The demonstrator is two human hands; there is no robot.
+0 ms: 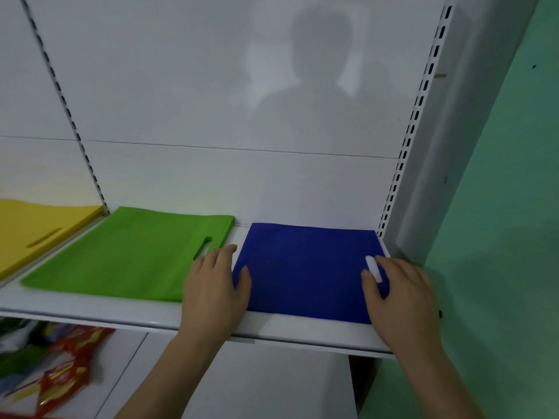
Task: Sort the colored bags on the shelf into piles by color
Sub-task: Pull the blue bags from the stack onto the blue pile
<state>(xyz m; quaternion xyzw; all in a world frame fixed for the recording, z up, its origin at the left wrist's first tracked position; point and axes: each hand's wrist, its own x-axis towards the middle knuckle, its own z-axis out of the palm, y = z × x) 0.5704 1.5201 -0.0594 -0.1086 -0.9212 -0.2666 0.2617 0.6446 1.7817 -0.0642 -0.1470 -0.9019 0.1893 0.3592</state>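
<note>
A blue bag lies flat at the right end of the white shelf. My left hand rests on its left edge, thumb on the blue fabric, fingers spread. My right hand lies flat on its right edge, beside the bag's handle cutout. A green bag lies flat just left of the blue one, its handle slot near my left fingertips. At the far left a yellow bag lies on the neighbouring shelf section.
A white back panel with slotted uprights stands behind the shelf. A green wall closes the right side. On the lower shelf at the bottom left lie red snack packets and mixed coloured items.
</note>
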